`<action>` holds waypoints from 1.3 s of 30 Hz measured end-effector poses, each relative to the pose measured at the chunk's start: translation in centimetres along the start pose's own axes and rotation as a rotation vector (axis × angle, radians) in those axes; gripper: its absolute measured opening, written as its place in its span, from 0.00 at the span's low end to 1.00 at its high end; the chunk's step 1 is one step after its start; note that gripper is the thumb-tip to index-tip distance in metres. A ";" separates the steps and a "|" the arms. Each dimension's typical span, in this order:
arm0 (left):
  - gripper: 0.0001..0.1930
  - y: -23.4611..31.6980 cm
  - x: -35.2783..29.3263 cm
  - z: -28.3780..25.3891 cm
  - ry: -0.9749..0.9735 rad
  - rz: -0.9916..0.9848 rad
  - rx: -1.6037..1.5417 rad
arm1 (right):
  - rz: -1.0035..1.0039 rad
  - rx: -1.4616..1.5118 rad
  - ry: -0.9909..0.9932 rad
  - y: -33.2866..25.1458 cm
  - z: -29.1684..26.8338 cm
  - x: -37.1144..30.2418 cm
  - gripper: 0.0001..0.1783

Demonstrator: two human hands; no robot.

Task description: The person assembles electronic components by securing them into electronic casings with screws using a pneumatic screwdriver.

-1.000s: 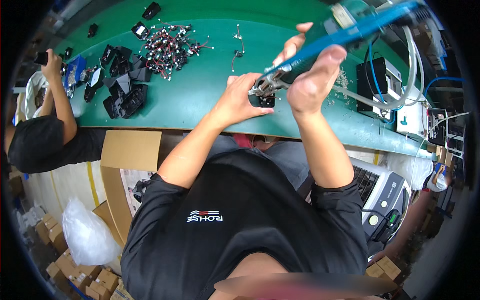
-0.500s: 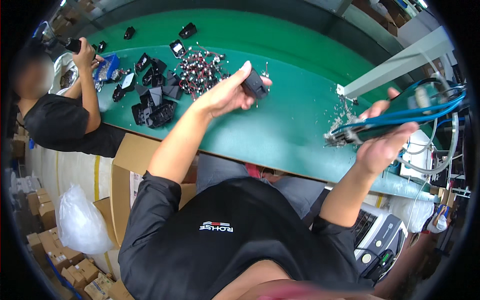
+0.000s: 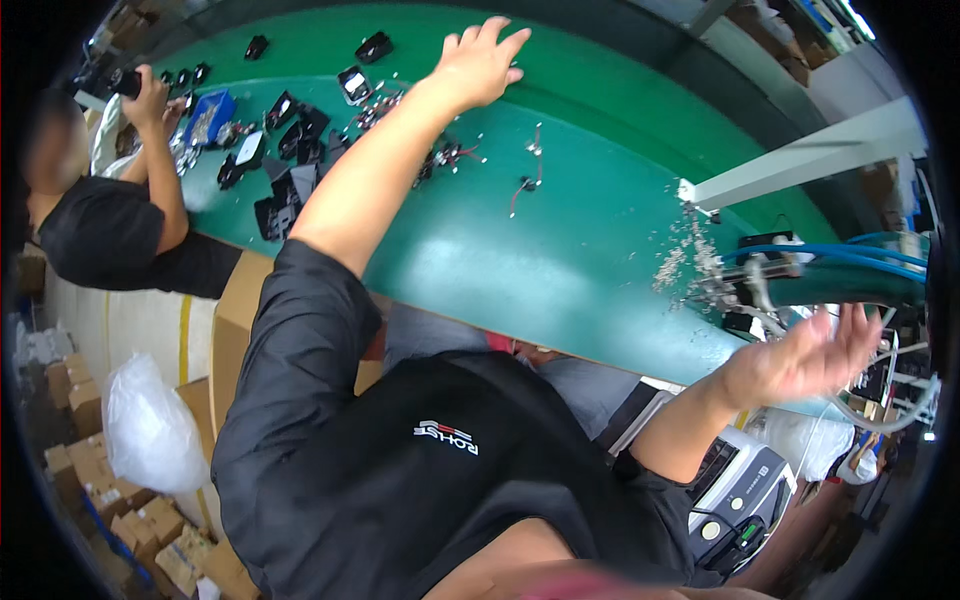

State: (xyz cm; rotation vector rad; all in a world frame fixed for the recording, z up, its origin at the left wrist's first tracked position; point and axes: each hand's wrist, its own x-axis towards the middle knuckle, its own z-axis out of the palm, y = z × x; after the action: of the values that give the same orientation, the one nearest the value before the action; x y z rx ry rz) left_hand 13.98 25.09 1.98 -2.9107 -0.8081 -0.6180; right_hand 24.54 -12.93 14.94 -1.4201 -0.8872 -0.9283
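My left hand (image 3: 478, 62) reaches over the far part of the green table (image 3: 590, 240), its fingers spread and nothing in them. Under and beside that forearm lies a pile of small parts with red and black wires (image 3: 450, 155), partly hidden by the arm. One loose wired piece (image 3: 527, 185) lies to the right of the pile. My right hand (image 3: 805, 355), a little blurred, is raised at the right with its fingers stretched and its palm bare. Just beyond it is a blurred metal-tipped tool (image 3: 745, 288) with blue hoses (image 3: 850, 252). Small pale screws (image 3: 685, 255) are scattered beside the tool.
Several black housings (image 3: 300, 135) are heaped left of my arm; another black housing (image 3: 374, 47) sits farther back. A co-worker (image 3: 105, 225) handles a black part near a blue tray (image 3: 210, 118). A white post (image 3: 810, 155) slants over the right side. Cardboard (image 3: 228, 320) stands below the table edge.
My left hand has moved up and away and no longer holds the black housing. My right hand has come away from the hosed tool, toward the lower right.
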 end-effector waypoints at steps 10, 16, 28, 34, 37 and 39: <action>0.13 -7.1 -26.8 -15.4 0.400 -0.504 -0.207 | -0.256 -0.045 -1.148 2.3 12.2 -15.2 0.26; 0.21 -5.4 -31.6 -15.0 0.193 -0.450 -0.030 | -0.314 0.007 -1.141 2.9 14.3 -17.7 0.17; 0.32 -1.5 -30.1 -12.9 0.262 -0.401 -0.068 | 0.261 0.139 -0.953 2.1 3.1 -18.7 0.06; 0.30 3.2 -28.3 -10.6 0.309 -0.460 -1.822 | 0.308 -0.004 -0.934 2.5 1.8 -20.1 0.07; 0.34 6.9 -27.8 -7.4 0.201 -0.566 -2.341 | 0.243 -0.003 -0.920 2.6 1.8 -20.2 0.07; 0.36 8.4 -28.0 -5.8 0.137 -0.569 -2.545 | 0.231 0.045 -0.908 2.2 1.4 -20.2 0.09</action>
State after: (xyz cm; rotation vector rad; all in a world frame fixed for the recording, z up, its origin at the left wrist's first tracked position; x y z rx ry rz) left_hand -5.78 3.42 -3.25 0.4323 0.1593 0.7281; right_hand 18.59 -11.67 -4.49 -1.8776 -1.3405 -0.0404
